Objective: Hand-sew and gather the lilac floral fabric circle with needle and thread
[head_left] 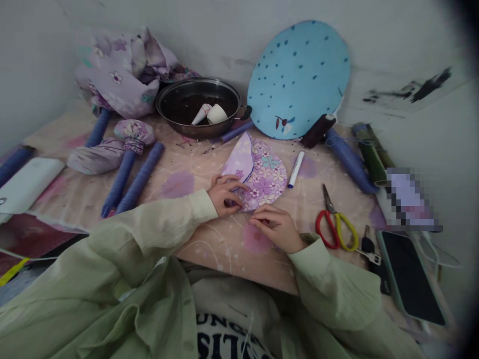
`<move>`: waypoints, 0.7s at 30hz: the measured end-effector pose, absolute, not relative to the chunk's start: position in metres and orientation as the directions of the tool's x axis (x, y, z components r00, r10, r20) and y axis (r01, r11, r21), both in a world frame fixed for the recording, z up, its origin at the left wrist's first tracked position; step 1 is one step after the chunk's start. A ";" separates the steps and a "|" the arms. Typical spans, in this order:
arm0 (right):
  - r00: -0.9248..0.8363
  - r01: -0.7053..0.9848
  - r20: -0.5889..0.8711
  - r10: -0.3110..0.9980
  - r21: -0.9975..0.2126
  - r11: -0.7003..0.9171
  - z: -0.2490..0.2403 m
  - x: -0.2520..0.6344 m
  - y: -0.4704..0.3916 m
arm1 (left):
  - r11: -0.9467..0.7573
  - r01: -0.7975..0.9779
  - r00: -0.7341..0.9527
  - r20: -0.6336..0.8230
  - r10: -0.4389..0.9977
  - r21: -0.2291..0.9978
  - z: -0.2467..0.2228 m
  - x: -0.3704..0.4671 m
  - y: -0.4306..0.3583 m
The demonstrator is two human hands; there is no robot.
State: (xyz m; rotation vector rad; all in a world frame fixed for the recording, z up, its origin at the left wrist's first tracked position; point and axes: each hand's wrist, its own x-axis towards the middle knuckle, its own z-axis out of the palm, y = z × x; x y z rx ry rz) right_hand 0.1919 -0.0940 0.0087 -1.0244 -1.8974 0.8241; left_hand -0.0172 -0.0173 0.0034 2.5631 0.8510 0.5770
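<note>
A round piece of purple floral cloth (267, 174) lies on the table, with a plainer lilac flap with a dark edge folded over its left side. My left hand (226, 194) rests on its lower left, thumb and fingers pinching the cloth's near edge. Just to the right, my right hand (277, 227) has its fingertips closed together close to that edge. A thin, needle-like line shows at those fingertips; it is too fine to tell needle from thread. A white marker (296, 169) with a blue cap lies right of the cloth.
Scissors (331, 224), a key (368, 244) and a phone (411, 274) lie at the right. A pan (198, 130) holding white cones stands behind, beside a blue dotted disc (299, 75). Blue wrapped rods (140, 177), bundled cloth (119, 75) and a white device (32, 184) are left.
</note>
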 end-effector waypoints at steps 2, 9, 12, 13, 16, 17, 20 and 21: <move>-0.347 0.350 0.339 0.875 -0.819 0.456 0.008 0.192 -0.094 | -0.707 0.502 0.709 0.232 0.666 0.498 0.000 -0.016 -0.018; -0.369 0.356 0.335 0.867 -0.811 0.465 0.009 0.191 -0.094 | -0.659 0.516 0.665 0.230 0.711 0.547 -0.010 -0.013 -0.018; -0.374 0.359 0.331 0.866 -0.809 0.465 0.009 0.192 -0.094 | -0.653 0.523 0.656 0.230 0.719 0.548 -0.011 -0.012 -0.019; -0.375 0.360 0.330 0.866 -0.809 0.465 0.009 0.192 -0.095 | -0.653 0.522 0.656 0.231 0.718 0.549 -0.011 -0.012 -0.019; -0.378 0.361 0.330 0.865 -0.808 0.465 0.007 0.192 -0.095 | -0.658 0.514 0.661 0.235 0.713 0.551 -0.011 -0.013 -0.019; -0.378 0.361 0.330 0.865 -0.808 0.466 0.007 0.192 -0.095 | -0.660 0.510 0.662 0.239 0.711 0.552 -0.011 -0.014 -0.019; -0.377 0.362 0.330 0.865 -0.808 0.466 0.007 0.192 -0.095 | -0.665 0.501 0.663 0.249 0.707 0.554 -0.012 -0.014 -0.018; -0.377 0.363 0.330 0.866 -0.807 0.466 0.007 0.192 -0.095 | -0.666 0.500 0.663 0.249 0.706 0.553 -0.012 -0.015 -0.018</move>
